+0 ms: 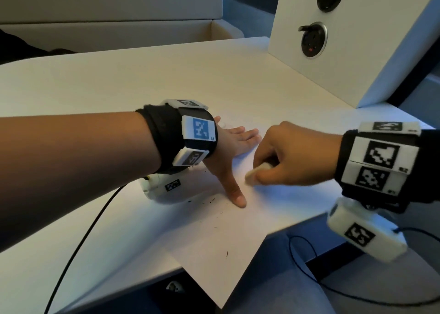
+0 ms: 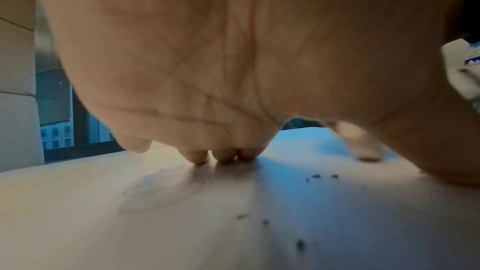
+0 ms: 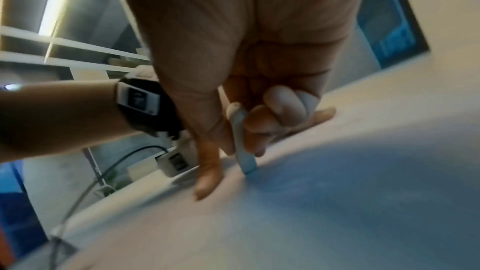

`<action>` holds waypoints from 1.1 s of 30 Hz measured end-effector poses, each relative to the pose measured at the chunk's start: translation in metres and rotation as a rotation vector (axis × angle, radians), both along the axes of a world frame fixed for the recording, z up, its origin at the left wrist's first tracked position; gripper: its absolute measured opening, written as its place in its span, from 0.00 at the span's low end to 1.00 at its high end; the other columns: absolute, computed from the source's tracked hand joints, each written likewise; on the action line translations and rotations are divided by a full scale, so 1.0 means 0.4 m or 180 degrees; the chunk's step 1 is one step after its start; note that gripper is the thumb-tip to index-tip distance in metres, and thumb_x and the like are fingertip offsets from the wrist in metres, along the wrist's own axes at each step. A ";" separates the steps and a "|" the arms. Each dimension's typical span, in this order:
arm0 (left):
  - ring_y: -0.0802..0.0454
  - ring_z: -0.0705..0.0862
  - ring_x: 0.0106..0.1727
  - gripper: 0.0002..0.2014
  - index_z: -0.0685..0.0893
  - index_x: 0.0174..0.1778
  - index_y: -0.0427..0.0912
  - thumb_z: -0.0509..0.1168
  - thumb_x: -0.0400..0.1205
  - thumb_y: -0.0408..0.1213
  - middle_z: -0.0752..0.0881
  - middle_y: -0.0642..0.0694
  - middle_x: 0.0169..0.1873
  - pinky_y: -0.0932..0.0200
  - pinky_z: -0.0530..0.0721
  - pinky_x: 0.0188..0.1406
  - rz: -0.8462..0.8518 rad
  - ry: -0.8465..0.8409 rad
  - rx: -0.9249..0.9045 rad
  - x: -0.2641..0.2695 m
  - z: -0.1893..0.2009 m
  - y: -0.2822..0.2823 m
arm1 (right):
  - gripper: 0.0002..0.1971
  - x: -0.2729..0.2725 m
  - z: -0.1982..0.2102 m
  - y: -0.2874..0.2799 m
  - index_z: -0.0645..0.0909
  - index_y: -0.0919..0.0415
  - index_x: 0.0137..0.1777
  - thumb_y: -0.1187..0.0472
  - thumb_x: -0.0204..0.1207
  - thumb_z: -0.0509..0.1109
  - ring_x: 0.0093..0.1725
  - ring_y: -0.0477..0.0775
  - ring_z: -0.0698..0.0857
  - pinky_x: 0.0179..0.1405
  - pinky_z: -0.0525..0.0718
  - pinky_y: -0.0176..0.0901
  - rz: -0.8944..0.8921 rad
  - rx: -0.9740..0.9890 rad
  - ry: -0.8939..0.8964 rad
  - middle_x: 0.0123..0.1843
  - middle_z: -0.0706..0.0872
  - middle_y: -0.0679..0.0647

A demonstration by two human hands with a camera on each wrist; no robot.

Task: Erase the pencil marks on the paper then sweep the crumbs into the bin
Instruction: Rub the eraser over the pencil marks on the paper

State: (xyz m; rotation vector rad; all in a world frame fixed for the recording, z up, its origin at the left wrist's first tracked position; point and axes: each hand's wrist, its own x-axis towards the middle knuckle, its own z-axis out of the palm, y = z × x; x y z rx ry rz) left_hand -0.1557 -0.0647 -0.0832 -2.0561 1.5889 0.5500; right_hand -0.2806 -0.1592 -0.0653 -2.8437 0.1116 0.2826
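A white sheet of paper [image 1: 238, 237] lies on the white table [image 1: 95, 82], one corner hanging over the front edge. My left hand [image 1: 234, 147] lies flat on the sheet with fingers straight and thumb spread, pressing it down. My right hand [image 1: 285, 161] pinches a white eraser [image 1: 256, 170], whose tip touches the paper just right of the left thumb. In the right wrist view the eraser [image 3: 242, 147] stands between thumb and fingers. Dark crumbs [image 1: 209, 200] speckle the sheet near the left thumb. Faint pencil loops [image 2: 155, 190] show under the left palm, with crumbs [image 2: 322, 177] beside them.
A white slanted panel [image 1: 345, 39] with two round sockets stands at the back right of the table. Black cables run from both wrist cameras, one [image 1: 78, 249] across the table's front left. A cushioned bench [image 1: 107, 28] lies behind. No bin is in view.
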 end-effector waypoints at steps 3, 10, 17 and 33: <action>0.56 0.32 0.84 0.70 0.26 0.82 0.53 0.66 0.59 0.79 0.29 0.58 0.83 0.30 0.36 0.80 -0.0005 -0.0004 -0.0014 -0.001 0.001 -0.001 | 0.16 0.010 0.009 -0.027 0.89 0.56 0.31 0.44 0.70 0.76 0.21 0.39 0.79 0.22 0.74 0.27 -0.0153 -0.0026 0.0056 0.23 0.85 0.46; 0.55 0.32 0.84 0.69 0.26 0.82 0.53 0.66 0.60 0.79 0.28 0.57 0.82 0.30 0.36 0.79 0.0009 -0.0022 0.0029 -0.004 0.002 -0.001 | 0.16 -0.006 0.000 -0.004 0.89 0.59 0.31 0.47 0.72 0.75 0.21 0.41 0.76 0.21 0.72 0.29 0.0004 0.0008 0.0030 0.21 0.81 0.47; 0.56 0.33 0.84 0.70 0.25 0.81 0.51 0.67 0.61 0.77 0.28 0.58 0.82 0.30 0.36 0.80 0.0032 -0.0002 -0.0009 -0.008 0.010 0.001 | 0.15 0.006 0.008 -0.051 0.90 0.56 0.32 0.46 0.71 0.75 0.20 0.37 0.77 0.21 0.72 0.26 -0.0314 -0.0061 -0.0103 0.21 0.83 0.46; 0.56 0.34 0.84 0.69 0.26 0.82 0.51 0.68 0.62 0.76 0.29 0.57 0.82 0.30 0.37 0.80 0.0052 -0.0009 0.0021 -0.014 0.014 0.002 | 0.15 0.001 0.013 -0.078 0.89 0.52 0.32 0.42 0.69 0.76 0.22 0.37 0.80 0.29 0.78 0.35 -0.0438 -0.0057 0.0000 0.23 0.86 0.45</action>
